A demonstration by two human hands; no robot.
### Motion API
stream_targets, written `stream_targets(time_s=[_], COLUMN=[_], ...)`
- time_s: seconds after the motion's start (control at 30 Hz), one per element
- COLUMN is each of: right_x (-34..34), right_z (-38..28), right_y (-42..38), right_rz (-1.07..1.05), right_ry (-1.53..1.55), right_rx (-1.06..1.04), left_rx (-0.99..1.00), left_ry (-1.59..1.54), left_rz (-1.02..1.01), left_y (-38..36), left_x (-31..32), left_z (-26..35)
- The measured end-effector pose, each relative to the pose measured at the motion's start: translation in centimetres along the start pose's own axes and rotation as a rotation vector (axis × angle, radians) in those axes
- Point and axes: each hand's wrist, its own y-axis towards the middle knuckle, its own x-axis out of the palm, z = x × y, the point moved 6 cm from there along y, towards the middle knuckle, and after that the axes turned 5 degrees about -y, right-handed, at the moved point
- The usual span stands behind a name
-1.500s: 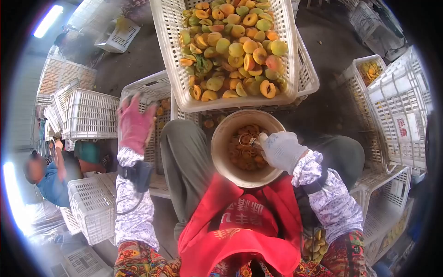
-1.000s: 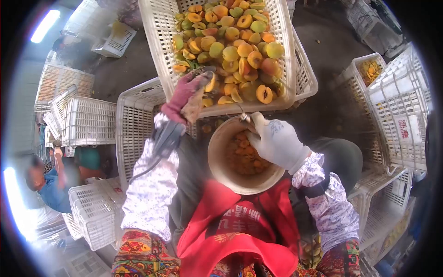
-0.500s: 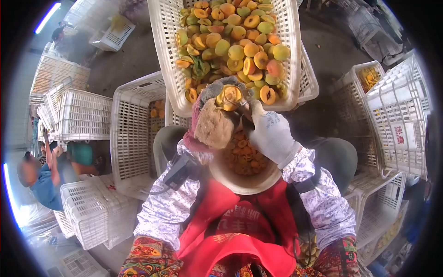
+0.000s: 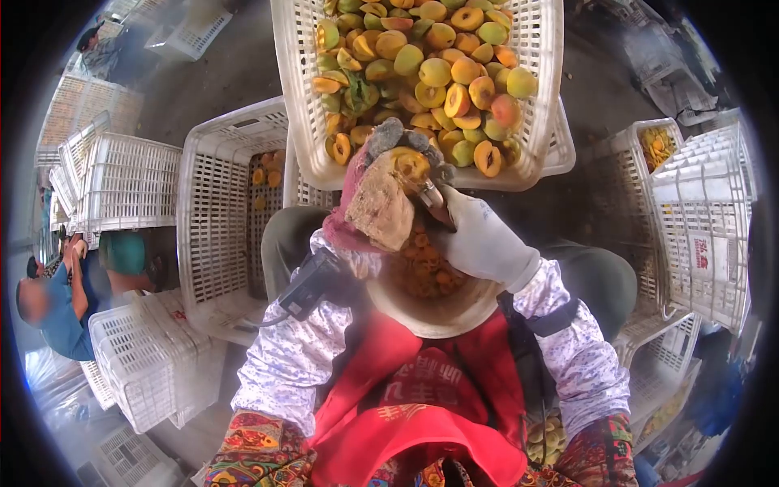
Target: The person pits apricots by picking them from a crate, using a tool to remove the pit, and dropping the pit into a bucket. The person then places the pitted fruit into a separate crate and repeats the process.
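Note:
My left hand [image 4: 375, 195], in a grey and pink glove with a tan cloth pad over it, is closed around a peach half [image 4: 411, 165], cut face up. My right hand [image 4: 487, 239], in a white glove, grips a short pitting tool [image 4: 436, 203] with a metal end and a brown handle. The metal tip is right at the peach's flesh. Below both hands, between my knees, stands a pale bucket [image 4: 442, 323] holding orange fruit pieces [image 4: 426, 268]. Just beyond the hands sits a white crate [image 4: 304, 105] full of halved peaches [image 4: 434, 73].
Another white crate [image 4: 215, 219] with a few peach halves stands at my left. Stacked crates [image 4: 134, 183] rise farther left, near a seated person [image 4: 69, 300] in blue. More crates [image 4: 702, 227] stand at right, one with yellow fruit [image 4: 659, 148].
The view has shifted a little. My right hand has moved slightly down and right, showing more of the tool, and the peach half has turned in my left hand.

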Motion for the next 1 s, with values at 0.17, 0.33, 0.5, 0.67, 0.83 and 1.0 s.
stream_targets(time_s=[0.17, 0.33, 0.5, 0.67, 0.83, 1.0], right_x=[0.2, -0.2, 1.0, 0.9, 3.2, 2.1], right_z=[-0.1, -0.9, -0.5, -1.0, 3.2, 2.2], right_y=[0.2, -0.9, -2.5, -3.3, -5.4, -5.8], right_rz=[0.116, -0.340, -0.587, -0.624, -0.483, -0.445], right_ry=[0.081, 0.391, 0.826, 0.455, -0.540, -0.688], right_rx=[-0.210, 0.165, 0.381, 0.319, 0.120, 0.063], left_rx=[0.001, -0.103, 0.102, 0.328, 0.469, 0.624], left_ry=[-0.090, -0.008, 0.393, 0.210, 0.364, 2.149], left_rz=[0.089, -0.057, -0.064, 0.082, 0.118, 0.265], left_y=[-0.1, -0.7, -1.6, -3.0, -6.2, -7.3], left_x=[1.6, 2.3, 3.4, 3.9, -4.1, 3.0], left_z=[0.5, 0.2, 1.4, 5.2, 15.8, 15.8])
